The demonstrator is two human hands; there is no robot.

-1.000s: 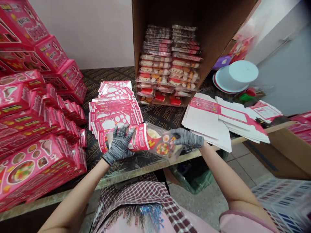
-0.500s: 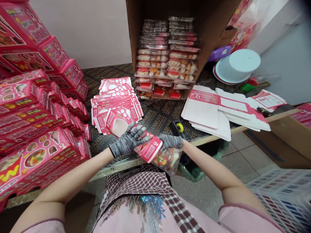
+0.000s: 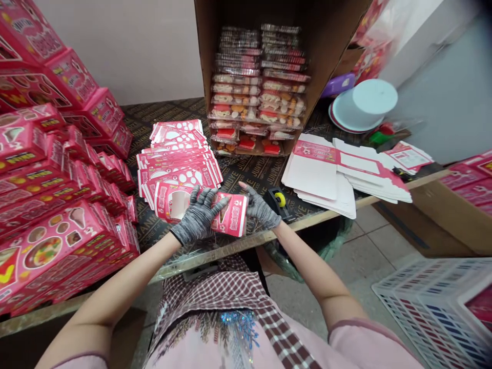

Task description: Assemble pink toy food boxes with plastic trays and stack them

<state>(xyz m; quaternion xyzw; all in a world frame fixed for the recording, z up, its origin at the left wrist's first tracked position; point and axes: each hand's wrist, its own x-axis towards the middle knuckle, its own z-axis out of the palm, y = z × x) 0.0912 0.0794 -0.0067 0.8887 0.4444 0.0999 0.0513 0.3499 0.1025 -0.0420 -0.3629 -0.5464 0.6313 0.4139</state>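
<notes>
Pressing down on a pink printed carton [image 3: 234, 218] with the grey-gloved left hand [image 3: 199, 215]: palm flat over the middle, fingers spread. Carton lies flat on a dark printed plywood tabletop [image 3: 249, 182], with its die-cut window showing left of that hand. It sits near the table's front edge, touching the near side of a fanned pile of flat pink carton blanks [image 3: 179, 164]. Grey-gloved right hand [image 3: 261, 209] is at the carton's right end, fingers bunched against it; cannot tell if it's actually pinching. Tape dispenser with yellow core [image 3: 280, 201] sits just right of that hand.

Further back, a cardboard box on its side [image 3: 330, 41] holds two stacks of clear packs [image 3: 257, 87]. Right of it lies a pile of white-and-pink flat blanks [image 3: 319, 171], with round white plastic lids [image 3: 357, 105] beyond. Assembled pink cartons [image 3: 57, 241] are stacked high along the left side of the table. White plastic crate [image 3: 430, 312] stands on the tiled floor at lower right.
</notes>
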